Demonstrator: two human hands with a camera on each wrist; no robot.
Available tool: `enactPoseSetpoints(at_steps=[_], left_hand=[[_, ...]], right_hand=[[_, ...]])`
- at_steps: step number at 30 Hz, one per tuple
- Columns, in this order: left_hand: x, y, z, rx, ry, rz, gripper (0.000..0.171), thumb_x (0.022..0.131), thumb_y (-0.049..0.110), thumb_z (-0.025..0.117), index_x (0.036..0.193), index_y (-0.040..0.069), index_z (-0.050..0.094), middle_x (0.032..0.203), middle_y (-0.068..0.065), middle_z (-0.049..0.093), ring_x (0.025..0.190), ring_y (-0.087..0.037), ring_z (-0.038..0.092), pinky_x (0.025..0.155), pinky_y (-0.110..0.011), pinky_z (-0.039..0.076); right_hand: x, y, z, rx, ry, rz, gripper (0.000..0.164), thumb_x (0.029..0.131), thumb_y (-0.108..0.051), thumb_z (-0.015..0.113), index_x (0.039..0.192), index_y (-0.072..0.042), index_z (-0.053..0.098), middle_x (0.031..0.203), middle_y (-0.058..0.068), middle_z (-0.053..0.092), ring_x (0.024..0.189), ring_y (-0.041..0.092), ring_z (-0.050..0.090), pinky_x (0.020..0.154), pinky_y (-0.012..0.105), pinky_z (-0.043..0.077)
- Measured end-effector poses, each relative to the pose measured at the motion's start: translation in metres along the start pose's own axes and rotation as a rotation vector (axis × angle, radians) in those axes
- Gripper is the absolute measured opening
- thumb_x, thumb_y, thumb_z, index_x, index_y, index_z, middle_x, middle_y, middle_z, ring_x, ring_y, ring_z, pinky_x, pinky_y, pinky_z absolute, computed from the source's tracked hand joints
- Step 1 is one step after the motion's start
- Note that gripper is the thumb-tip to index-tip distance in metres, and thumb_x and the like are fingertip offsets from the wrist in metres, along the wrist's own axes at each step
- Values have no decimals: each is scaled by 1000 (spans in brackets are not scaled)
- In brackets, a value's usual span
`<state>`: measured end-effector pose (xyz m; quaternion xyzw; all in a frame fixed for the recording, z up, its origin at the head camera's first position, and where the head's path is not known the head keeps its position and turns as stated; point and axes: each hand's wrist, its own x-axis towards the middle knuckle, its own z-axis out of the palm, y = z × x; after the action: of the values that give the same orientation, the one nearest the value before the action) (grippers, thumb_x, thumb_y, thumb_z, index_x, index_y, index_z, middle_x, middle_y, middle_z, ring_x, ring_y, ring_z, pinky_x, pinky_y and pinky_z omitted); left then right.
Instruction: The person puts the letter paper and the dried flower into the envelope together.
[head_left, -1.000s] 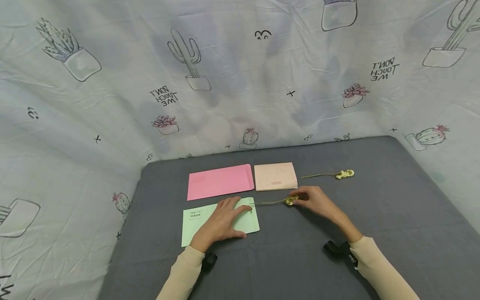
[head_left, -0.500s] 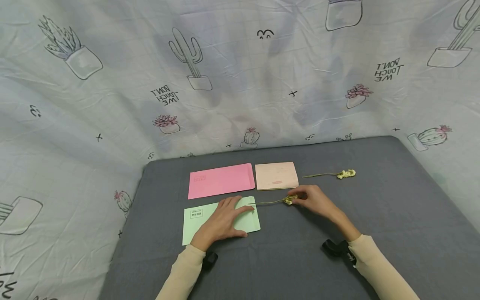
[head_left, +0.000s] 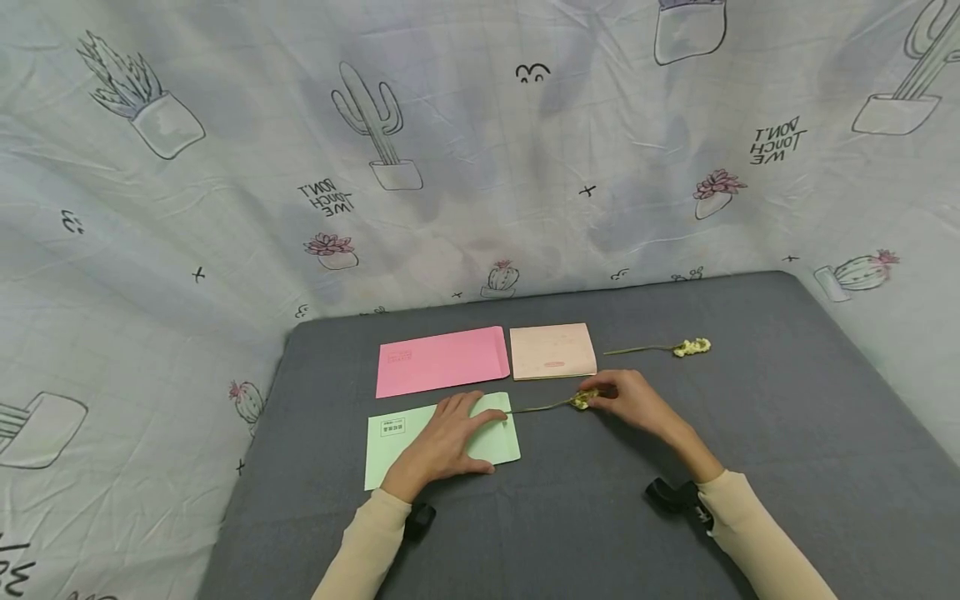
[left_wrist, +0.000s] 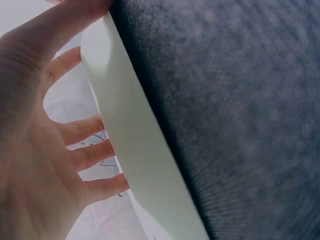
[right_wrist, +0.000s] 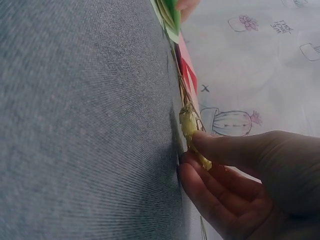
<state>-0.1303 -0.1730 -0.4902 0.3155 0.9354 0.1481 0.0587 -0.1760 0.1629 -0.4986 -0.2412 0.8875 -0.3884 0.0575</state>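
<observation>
My left hand (head_left: 442, 442) lies spread across a pale green envelope (head_left: 491, 446), also visible in the left wrist view (left_wrist: 135, 135), where several fingertips touch its far edge. In the right wrist view the envelope's right end (right_wrist: 167, 17) gapes a little. My right hand (head_left: 626, 400) pinches the yellowish head of a dried flower (head_left: 582, 401) between thumb and fingers, just above the table. The thin stem of this flower points left and reaches the envelope's right end; its tip is hard to make out there.
A pink envelope (head_left: 442, 362) and a peach-coloured card or booklet (head_left: 552, 352) lie behind the green envelope. Farther right lies a second dried flower (head_left: 690, 347) on the grey table (head_left: 570, 517). A cactus-print cloth (head_left: 465, 167) hangs behind.
The pinched flower has shifted very slightly right, and its stem tip overlaps less of the green envelope than before. My left hand has stayed in place.
</observation>
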Motion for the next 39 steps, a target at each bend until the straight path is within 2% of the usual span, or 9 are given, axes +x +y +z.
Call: enactPoseSetpoints(at_steps=[9,15,19,29,39], left_hand=[[3,1,0,15,6,-6,69,74,48,83,135,32,54,148,-13,39,136,-31,36,112,-50,29],[4,1,1,12,2,-15,69,74,48,83,135,33,55,148,-12,39,136,-31,36,112,-51,29],[4,1,1,12,1,-17,70,74,50,82,136,33,54,149,-12,38,136,-31,36,112,-50,28],[5,2,1,6,7,-10,70,73,48,83,135,33,54,148,-14,39,136,-32,36,112,-50,28],[5,0,3,-2,22,-7,71,73,48,84,135,32,54,148,-15,39,136,-33,36,112,-51,28]], right_hand=[[4,1,3,23,21,2,22,88,-6,71,109,-2,73,101,8,73,89,22,68,76,37,56],[10,-3,8,43,-2,20,21,88,-8,71,109,-4,73,101,6,73,88,18,67,75,36,55],[14,-7,12,44,-13,3,19,89,-10,71,108,-6,74,99,4,72,85,15,66,74,35,55],[20,-17,29,88,-25,-62,19,86,-6,74,105,-4,74,98,4,72,85,13,66,75,30,56],[28,-26,43,139,-56,-89,17,81,-9,79,97,-7,74,87,-1,70,73,5,61,66,24,52]])
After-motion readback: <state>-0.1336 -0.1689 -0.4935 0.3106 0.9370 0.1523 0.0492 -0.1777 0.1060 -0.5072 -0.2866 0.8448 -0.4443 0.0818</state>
